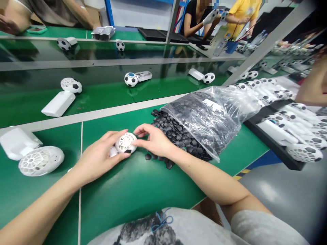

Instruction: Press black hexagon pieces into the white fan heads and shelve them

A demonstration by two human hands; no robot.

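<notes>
A white openwork soccer-ball piece (126,143) with a black patch low on its front is held by my left hand (103,153), whose fingers wrap round its left side. My right hand (153,140) is at the ball's right edge, thumb against it and fingers bent together; whether a small part is between them is hidden. Just beyond my right hand, black pentagon pieces (176,132) spill from a clear plastic bag (212,115). A white unit with an openwork ball (38,160) lies to the left on the green table (122,204).
Past a pale rail (107,112), ball units (131,79) lie on the green belt (102,92). A black tray (278,143) of white units stands at the right, under a slanting metal post (268,41). People work across the belt; another person's arm (313,83) is at far right.
</notes>
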